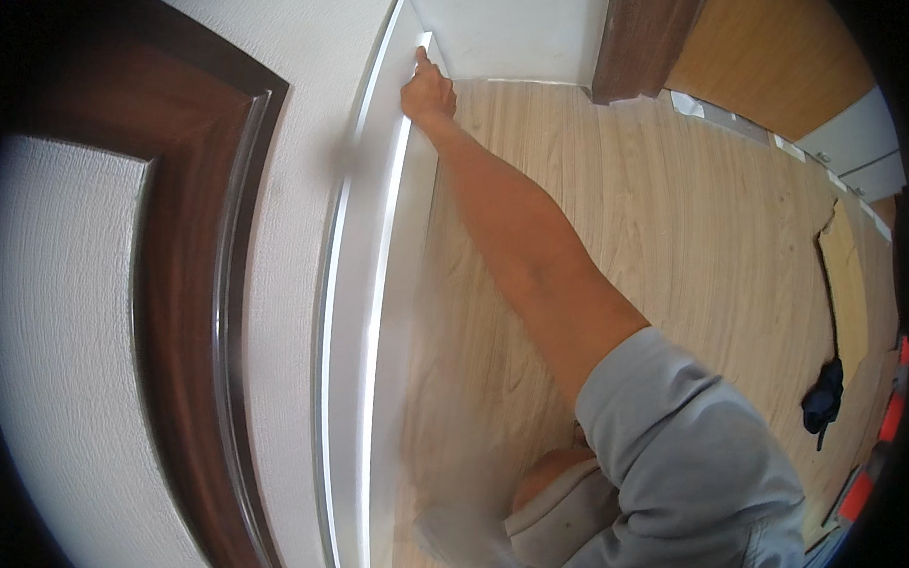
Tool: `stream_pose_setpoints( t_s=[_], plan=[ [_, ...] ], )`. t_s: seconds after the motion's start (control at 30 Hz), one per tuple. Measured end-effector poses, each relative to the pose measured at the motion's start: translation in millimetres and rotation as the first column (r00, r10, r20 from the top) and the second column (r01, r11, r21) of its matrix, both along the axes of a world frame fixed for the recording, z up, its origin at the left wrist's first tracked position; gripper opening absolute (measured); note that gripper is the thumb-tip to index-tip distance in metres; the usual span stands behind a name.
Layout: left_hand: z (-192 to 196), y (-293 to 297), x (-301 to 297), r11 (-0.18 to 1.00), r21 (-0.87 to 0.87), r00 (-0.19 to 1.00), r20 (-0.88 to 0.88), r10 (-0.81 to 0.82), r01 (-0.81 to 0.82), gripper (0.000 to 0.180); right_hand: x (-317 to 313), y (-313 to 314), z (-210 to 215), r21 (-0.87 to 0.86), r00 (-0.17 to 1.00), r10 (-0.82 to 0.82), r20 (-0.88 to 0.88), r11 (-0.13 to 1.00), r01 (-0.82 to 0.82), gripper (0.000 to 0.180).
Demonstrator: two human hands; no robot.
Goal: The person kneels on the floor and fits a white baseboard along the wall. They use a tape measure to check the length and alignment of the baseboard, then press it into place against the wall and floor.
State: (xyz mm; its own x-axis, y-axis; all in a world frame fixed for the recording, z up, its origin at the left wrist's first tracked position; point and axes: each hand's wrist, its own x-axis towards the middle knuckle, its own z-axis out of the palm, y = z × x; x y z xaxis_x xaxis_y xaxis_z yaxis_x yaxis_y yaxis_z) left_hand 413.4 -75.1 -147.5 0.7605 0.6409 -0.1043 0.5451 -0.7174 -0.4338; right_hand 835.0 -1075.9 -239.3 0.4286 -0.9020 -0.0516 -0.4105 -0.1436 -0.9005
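Right hand (429,93): index finger straight, touching far end of white skirting (359,287); other fingers curled, cannot tell if holding something. Wall (284,270) left of fingers, pale panel (516,31) just beyond, floor (652,207) right.

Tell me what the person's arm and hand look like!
The right arm wears a short, loose, wrinkled grey sleeve. Below it everything is bare: no glove, watch or bracelet shows on the right hand. The left hand is out of view.

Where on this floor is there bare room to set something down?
Wood-look floor lies bare between the right forearm and the tan sheet. It's crowded where the right hand touches the white skirting, and at right, around the dark bundle and red items.
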Motion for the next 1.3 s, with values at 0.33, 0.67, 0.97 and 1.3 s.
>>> stream_pose_setpoints(
  t_s=[0.33, 0.67, 0.97, 1.3],
  plan=[
    [8, 1, -2, 1.0, -0.028, 0.997, 0.072, 0.004, -0.002, 0.066, -10, -6, 8, 0.008, 0.994, 0.096, -0.061, 0.995, -0.095, 0.069],
    [-3, -35, 19, 1.0, 0.001, 0.992, 0.126, 0.013, -0.013, 0.059, -17, -11, -5, -0.242, 0.969, 0.159, -0.192, 0.949, -0.203, 0.077],
    [-14, -47, 33, 1.0, 0.016, 0.982, 0.188, 0.02, -0.023, 0.052, -20, -11, 1, -0.095, 0.977, 0.197, -0.082, 0.974, -0.205, 0.077],
    [-40, -49, 40, 0.994, 0.013, 0.951, 0.292, 0.099, -0.107, 0.045, -26, -9, 11, -0.061, 0.978, 0.205, -0.034, 0.976, -0.207, 0.077]
  ],
)
